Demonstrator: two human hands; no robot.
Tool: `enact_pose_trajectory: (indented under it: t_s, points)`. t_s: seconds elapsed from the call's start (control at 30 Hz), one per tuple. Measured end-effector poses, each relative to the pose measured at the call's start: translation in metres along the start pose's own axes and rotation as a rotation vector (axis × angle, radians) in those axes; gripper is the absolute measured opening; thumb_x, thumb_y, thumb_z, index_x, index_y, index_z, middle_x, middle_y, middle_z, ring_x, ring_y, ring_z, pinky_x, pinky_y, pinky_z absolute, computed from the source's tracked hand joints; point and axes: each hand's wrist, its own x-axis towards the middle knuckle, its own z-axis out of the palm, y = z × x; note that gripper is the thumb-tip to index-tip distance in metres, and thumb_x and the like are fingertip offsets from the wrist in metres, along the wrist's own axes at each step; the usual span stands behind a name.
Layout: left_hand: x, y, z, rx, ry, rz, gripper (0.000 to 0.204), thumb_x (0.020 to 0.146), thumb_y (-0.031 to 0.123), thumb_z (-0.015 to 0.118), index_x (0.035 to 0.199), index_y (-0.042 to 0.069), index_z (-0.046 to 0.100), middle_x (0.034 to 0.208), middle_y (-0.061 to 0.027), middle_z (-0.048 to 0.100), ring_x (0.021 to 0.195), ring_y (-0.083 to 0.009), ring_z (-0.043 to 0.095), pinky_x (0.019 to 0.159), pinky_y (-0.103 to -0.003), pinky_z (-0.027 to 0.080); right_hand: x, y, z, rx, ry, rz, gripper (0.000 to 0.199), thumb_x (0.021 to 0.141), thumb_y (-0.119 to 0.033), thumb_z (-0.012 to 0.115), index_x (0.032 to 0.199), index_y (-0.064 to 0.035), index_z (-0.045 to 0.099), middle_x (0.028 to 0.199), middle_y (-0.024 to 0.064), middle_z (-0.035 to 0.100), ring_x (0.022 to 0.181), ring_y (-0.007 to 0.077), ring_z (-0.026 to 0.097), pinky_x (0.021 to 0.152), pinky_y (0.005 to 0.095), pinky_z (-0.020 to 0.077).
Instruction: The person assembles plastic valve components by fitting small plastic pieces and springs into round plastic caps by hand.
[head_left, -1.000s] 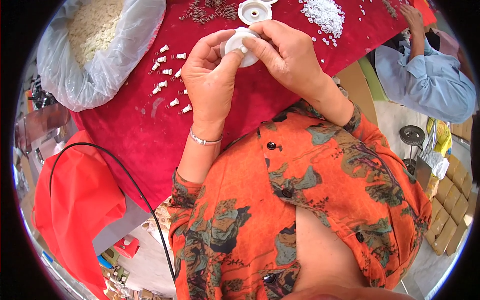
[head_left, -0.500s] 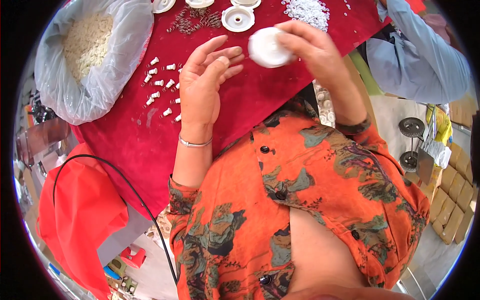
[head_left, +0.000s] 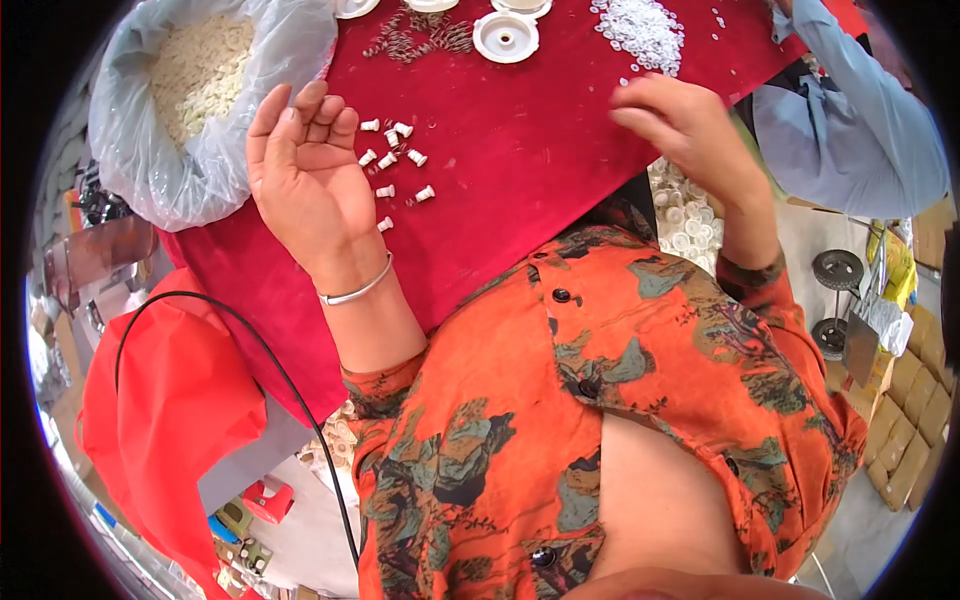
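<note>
while plugs point(head_left: 387, 160) lie right of the empty left hand point(head_left: 312, 190), the right hand's point(head_left: 680, 120) hold by the worktop's point(head_left: 550, 190) edge is unclear.

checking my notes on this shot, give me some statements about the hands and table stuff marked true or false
1. The left hand has a bracelet at its wrist. True.
2. The right hand holds a large white disc. False: no disc shows in the right hand, though its fingertips are blurred.
3. White spool-shaped pieces lie to the right of the left hand. True.
4. The plastic bag holds black pieces. False: the contents of the plastic bag are pale.
5. Coil springs lie to the left of the pile of small white rings. True.
6. The cloth is blue. False: the cloth is red.
</note>
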Motion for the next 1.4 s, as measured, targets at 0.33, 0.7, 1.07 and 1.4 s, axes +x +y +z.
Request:
enact_pose_trajectory:
  t_s: [0.33, 0.7, 1.07, 1.4]
  points:
    - [-0.001, -0.01, -0.01, 0.095, 0.051, -0.113, 0.021, 0.09, 0.003, 0.051, 0.11, -0.002, 0.055, 0.099, -0.0179, 0.064, 0.086, -0.025, 0.063, 0.077, -0.035, 0.053, 0.102, -0.069, 0.124, -0.107, 0.013, -0.356, 0.014, 0.081, -0.015, 0.066, 0.092, -0.0079, 0.062, 0.081, 0.0115, 0.058, 0.073, 0.0302, 0.062, 0.062, 0.0399, 0.0514]
    - [-0.01, -0.026, 0.002, 0.093, -0.047, -0.247, 0.017, 0.091, 0.003, 0.051, 0.106, -0.002, 0.058, 0.091, -0.0149, 0.066, 0.075, -0.0197, 0.064, 0.068, -0.03, 0.054, 0.058, -0.016, 0.074, -0.059, -0.026, -0.171, 0.018, 0.084, -0.024, 0.064, 0.084, -0.006, 0.061, 0.08, 0.0119, 0.061, 0.073, 0.0329, 0.062, 0.062, 0.043, 0.0507]
    - [-0.022, -0.042, 0.014, 0.468, -0.158, -0.287, 0.019, 0.091, 0.005, 0.054, 0.109, -0.001, 0.059, 0.094, -0.0125, 0.066, 0.074, -0.0135, 0.063, 0.063, -0.025, 0.053, 0.093, 0.019, 0.072, 0.126, 0.309, 0.172, 0.018, 0.084, -0.019, 0.064, 0.091, -0.0024, 0.06, 0.078, 0.0173, 0.065, 0.071, 0.0354, 0.064, 0.063, 0.0419, 0.0512]
    - [-0.017, -0.036, 0.011, 0.582, -0.222, -0.314, 0.029, 0.09, 0.01, 0.061, 0.116, -0.002, 0.057, 0.082, -0.0061, 0.066, 0.056, -0.0064, 0.056, 0.045, -0.018, 0.044, 0.077, -0.044, 0.063, 0.4, 0.134, -0.144, 0.01, 0.082, -0.011, 0.062, 0.086, -0.002, 0.058, 0.077, 0.0131, 0.061, 0.071, 0.031, 0.062, 0.062, 0.0373, 0.0492]
